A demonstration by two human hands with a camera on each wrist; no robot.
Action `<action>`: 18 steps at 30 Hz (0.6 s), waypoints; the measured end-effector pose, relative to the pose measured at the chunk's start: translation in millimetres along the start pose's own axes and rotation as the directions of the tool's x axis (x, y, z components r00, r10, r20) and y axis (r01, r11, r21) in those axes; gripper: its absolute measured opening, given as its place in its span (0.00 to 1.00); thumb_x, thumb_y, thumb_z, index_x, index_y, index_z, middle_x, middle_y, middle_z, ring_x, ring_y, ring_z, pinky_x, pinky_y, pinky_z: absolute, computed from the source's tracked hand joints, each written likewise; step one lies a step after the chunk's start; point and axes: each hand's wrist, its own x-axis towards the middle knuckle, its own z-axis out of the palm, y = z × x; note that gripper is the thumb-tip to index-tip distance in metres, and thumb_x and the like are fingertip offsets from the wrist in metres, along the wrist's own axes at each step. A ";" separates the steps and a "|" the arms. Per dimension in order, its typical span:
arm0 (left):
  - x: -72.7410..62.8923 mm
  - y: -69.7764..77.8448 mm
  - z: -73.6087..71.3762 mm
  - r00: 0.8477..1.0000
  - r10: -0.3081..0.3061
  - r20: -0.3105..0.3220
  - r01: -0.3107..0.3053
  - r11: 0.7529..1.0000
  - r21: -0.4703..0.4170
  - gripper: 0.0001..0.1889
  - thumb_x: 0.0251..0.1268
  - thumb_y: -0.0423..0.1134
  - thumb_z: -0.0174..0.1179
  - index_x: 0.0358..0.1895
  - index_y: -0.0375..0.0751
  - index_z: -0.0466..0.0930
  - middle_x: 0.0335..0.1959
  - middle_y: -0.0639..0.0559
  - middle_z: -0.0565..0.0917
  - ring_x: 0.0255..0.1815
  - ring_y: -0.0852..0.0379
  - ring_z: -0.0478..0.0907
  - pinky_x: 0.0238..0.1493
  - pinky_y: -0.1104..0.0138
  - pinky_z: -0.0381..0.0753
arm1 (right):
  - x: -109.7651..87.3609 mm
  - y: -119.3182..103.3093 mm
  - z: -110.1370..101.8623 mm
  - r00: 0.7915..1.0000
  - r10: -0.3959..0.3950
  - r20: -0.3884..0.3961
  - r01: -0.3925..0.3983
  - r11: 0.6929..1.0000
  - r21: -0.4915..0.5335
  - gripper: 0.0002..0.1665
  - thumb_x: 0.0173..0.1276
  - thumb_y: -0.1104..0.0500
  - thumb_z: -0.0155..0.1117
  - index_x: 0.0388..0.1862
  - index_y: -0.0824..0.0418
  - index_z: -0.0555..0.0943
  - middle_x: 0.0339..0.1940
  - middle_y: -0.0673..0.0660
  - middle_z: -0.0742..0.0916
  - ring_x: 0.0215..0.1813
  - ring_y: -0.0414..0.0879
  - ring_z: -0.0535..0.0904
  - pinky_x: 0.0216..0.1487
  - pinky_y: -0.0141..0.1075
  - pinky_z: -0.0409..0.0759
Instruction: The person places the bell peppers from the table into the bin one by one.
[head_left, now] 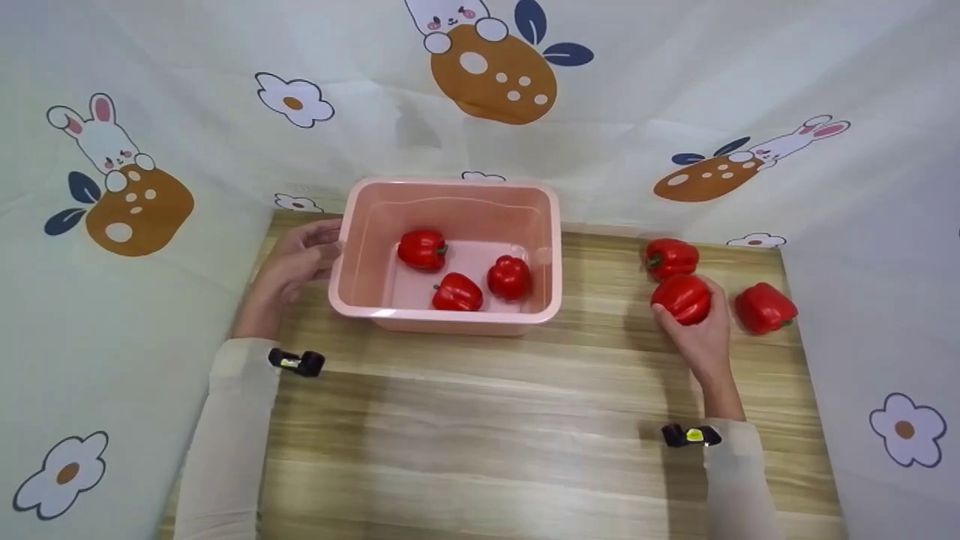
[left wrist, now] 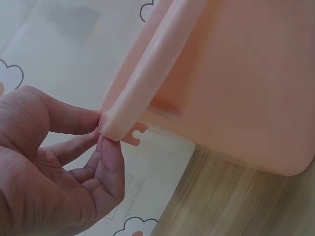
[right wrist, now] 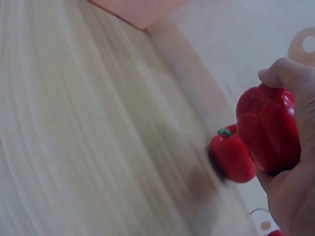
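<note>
A pink plastic bin (head_left: 457, 319) stands toward the back of the wooden table, with three red bell peppers inside, one of them a pepper (head_left: 422, 250) near its left wall. My left hand (head_left: 296, 259) is at the bin's left side; in the left wrist view the thumb and fingers (left wrist: 112, 157) pinch the bin's rim (left wrist: 147, 73). On the right, my right hand (head_left: 705, 334) grips a red bell pepper (head_left: 682, 298), its lobed end showing in the right wrist view. Just behind it lies another bell pepper (head_left: 673, 259), and one more pepper (head_left: 765, 308) lies to the right.
Pale cloth walls (head_left: 360, 142) printed with rabbits and flowers enclose the wooden table (head_left: 480, 435) at the back and on both sides. The rightmost pepper lies close to the right wall. Black wrist cameras sit on both sleeves.
</note>
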 end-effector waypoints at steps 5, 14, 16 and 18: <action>1.3 -0.9 0.6 1.000 0.011 0.012 -0.010 1.000 -0.013 0.32 0.78 0.34 0.55 0.82 0.39 0.62 0.74 0.36 0.71 0.51 0.62 0.84 0.56 0.66 0.92 | 0.1 -19.1 4.4 0.998 -0.049 0.042 0.048 0.998 0.038 0.46 0.62 0.58 0.80 0.76 0.54 0.67 0.71 0.52 0.77 0.70 0.43 0.70 0.62 0.33 0.79; 0.4 -0.7 -0.2 1.000 0.018 0.014 -0.018 1.000 -0.013 0.31 0.78 0.33 0.55 0.81 0.38 0.63 0.76 0.34 0.71 0.52 0.61 0.83 0.55 0.66 0.92 | -0.2 -55.8 12.6 0.989 -0.093 0.116 0.090 0.995 0.032 0.49 0.61 0.57 0.81 0.77 0.52 0.66 0.74 0.50 0.76 0.73 0.44 0.69 0.62 0.35 0.81; 0.4 -0.5 0.4 1.000 0.020 0.009 -0.020 1.000 -0.016 0.31 0.78 0.33 0.55 0.81 0.38 0.64 0.75 0.35 0.72 0.52 0.62 0.84 0.55 0.66 0.92 | -1.7 -64.2 15.4 0.985 -0.120 0.120 0.114 0.992 0.058 0.49 0.60 0.58 0.81 0.77 0.52 0.67 0.74 0.50 0.76 0.73 0.44 0.69 0.60 0.32 0.82; 0.3 -0.9 0.4 1.000 0.019 0.003 -0.019 1.000 -0.021 0.30 0.78 0.33 0.55 0.81 0.38 0.64 0.73 0.36 0.74 0.51 0.63 0.84 0.54 0.67 0.92 | -3.3 -71.4 19.4 0.981 -0.148 0.126 0.139 0.987 0.082 0.48 0.60 0.58 0.81 0.76 0.53 0.67 0.73 0.49 0.77 0.72 0.43 0.70 0.59 0.29 0.82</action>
